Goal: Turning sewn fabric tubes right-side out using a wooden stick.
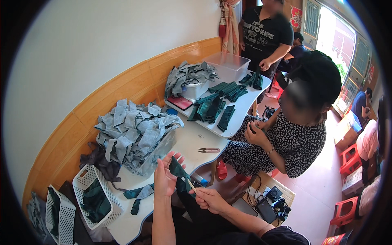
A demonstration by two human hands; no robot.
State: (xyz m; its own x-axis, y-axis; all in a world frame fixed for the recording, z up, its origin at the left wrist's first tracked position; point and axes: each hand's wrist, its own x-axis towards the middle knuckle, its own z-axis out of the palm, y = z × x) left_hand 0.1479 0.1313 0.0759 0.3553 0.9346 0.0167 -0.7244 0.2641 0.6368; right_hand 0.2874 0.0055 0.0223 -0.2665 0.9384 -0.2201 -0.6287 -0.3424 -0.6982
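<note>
My left hand (165,176) is raised at the near edge of the table, palm turned up and fingers stretched out. A dark green fabric strip (177,168) lies against those fingers, with the thumb apart from it. My right hand (211,200) grips a thin, light-coloured stick (192,186), whose far end meets the strip's lower part; whether it goes inside the cloth I cannot tell. Grey-and-green cloth pieces (141,194) lie on the table left of my left hand. Thread snips (208,150) rest farther off, near the table's right edge.
A big heap of grey-blue cloth pieces (134,134) covers the table's back. White baskets (115,210) with green cloth stand left. On the far table (239,118) are green strips (208,108) and a clear bin (228,65). A seated co-worker (281,134) works close by on the right.
</note>
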